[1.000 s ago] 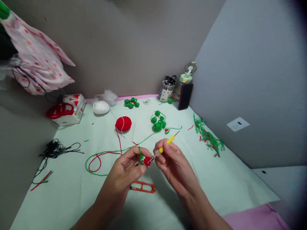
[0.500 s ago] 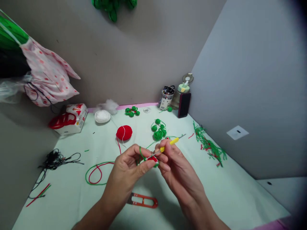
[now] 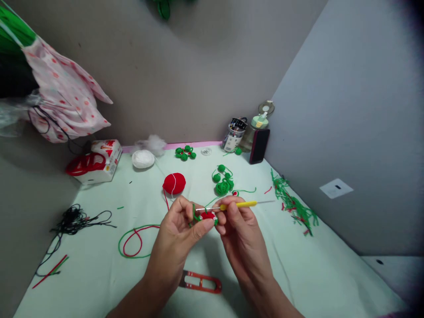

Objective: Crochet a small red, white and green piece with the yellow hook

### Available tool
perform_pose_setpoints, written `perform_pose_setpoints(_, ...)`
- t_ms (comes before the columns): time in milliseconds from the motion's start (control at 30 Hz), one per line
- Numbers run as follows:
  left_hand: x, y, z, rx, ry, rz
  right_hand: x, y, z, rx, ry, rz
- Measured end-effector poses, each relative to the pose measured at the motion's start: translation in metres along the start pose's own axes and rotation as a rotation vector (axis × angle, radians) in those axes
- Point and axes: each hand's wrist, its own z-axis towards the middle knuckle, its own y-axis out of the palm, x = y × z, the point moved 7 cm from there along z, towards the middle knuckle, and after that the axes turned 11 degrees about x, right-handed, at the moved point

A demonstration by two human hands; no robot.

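Note:
Between thumb and fingers, my left hand [image 3: 180, 234] pinches a small crocheted piece [image 3: 208, 216] in red, green and white. Green yarn loops around my left fingers. My right hand [image 3: 241, 229] grips a crochet hook [image 3: 243, 204] by its yellow handle. The hook lies nearly level, its metal tip just above the piece with green yarn on the shaft. Past the hands sit a green yarn ball [image 3: 223, 187] and a red yarn ball [image 3: 174, 183]. Orange thread snips [image 3: 202, 282] lie on the table below my hands.
A white yarn ball [image 3: 143, 159], a tissue box [image 3: 111, 159] and small green balls [image 3: 185, 153] stand along the back. At right are a phone [image 3: 260, 146], a pen cup [image 3: 233, 138], a bottle [image 3: 251, 134] and yarn scraps [image 3: 294, 203]. Black cord [image 3: 74, 221] lies left.
The crochet hook has swung from a slant to nearly level, and its tip has risen from the piece. The whole view has shifted slightly.

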Motion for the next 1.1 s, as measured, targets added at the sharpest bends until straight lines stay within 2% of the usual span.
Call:
perform_pose_setpoints(133,-0.002,-0.002,0.0,0.027,-0.063,-0.011,-0.021,-0.001,-0.014,-0.033,-0.491,-0.32)
perform_pose_setpoints(200,-0.005,0.0,-0.001,0.009,-0.131,-0.052,-0.027,0.0,-0.023,-0.065,-0.665,-0.462)
perform_pose_setpoints(300,-0.015,0.004,-0.004,-0.009,-0.239,-0.126,-0.034,0.0,-0.029,-0.096,-0.782,-0.548)
perform_pose_setpoints(467,-0.027,0.009,-0.008,-0.025,-0.269,-0.157,-0.045,0.001,-0.026,-0.066,-0.897,-0.556)
perform_pose_setpoints(733,-0.031,0.019,-0.013,-0.118,-0.348,-0.193,-0.043,-0.003,-0.025,0.032,-0.933,-0.626)
perform_pose_setpoints(800,-0.031,0.017,-0.012,-0.106,-0.341,-0.185,-0.041,-0.005,-0.02,0.014,-0.864,-0.623)
perform_pose_setpoints(967,-0.025,0.008,-0.004,-0.005,-0.258,-0.073,-0.028,-0.012,0.002,-0.065,-0.566,-0.497)
perform_pose_setpoints(1100,-0.015,0.004,0.001,0.052,-0.151,-0.048,-0.022,-0.003,0.002,-0.225,-0.463,-0.498)
